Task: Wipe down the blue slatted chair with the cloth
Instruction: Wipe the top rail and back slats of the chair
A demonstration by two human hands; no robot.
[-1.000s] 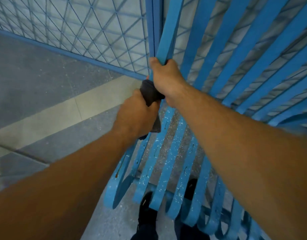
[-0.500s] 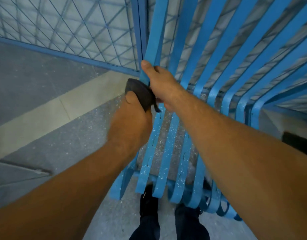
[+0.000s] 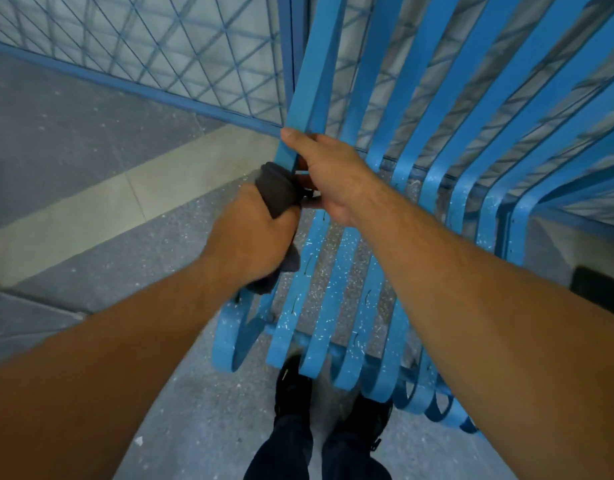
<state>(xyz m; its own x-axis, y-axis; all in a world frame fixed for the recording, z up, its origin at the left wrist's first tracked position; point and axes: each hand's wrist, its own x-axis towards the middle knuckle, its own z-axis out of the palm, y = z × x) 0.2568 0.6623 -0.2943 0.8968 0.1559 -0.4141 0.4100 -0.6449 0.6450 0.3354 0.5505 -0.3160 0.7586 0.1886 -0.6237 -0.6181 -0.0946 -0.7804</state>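
A single head-worn wide-angle camera looks steeply forward and down, close over the blue slatted chair [image 3: 395, 216] filling the frame's right, floor [image 3: 73, 161] at left.

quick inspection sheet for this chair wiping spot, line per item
surface: speckled grey floor with a pale band
job's things: blue slatted chair, paint flecked white; dark cloth pressed on the leftmost slat
clutter: dark object at the right edge, unclear what
hands: left hand shut on the cloth; right hand gripping the same slat above it
cables: nothing seen
surroundings: blue wire mesh fence behind the chair; person's black shoes under the seat front
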